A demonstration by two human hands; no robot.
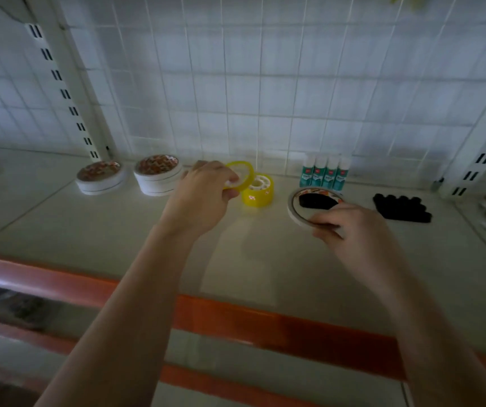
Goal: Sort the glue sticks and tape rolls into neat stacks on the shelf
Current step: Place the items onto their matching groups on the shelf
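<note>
A single head-worn wide-angle view looks forward and down onto the shelf (118,230) from close above its near orange edge (235,315). It faces the far wire grid back (265,83), and both forearms reach in from the near side.

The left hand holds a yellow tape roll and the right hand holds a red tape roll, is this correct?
Not quite. In the head view the left hand does hold a yellow tape roll, but the right hand holds a white tape roll, not a red one.

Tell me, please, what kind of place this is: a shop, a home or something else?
Probably a stationery shop: a display shelf with an orange front edge, slotted uprights and a wire grid back, stocked with tape stacks and a glue stick row.
</note>
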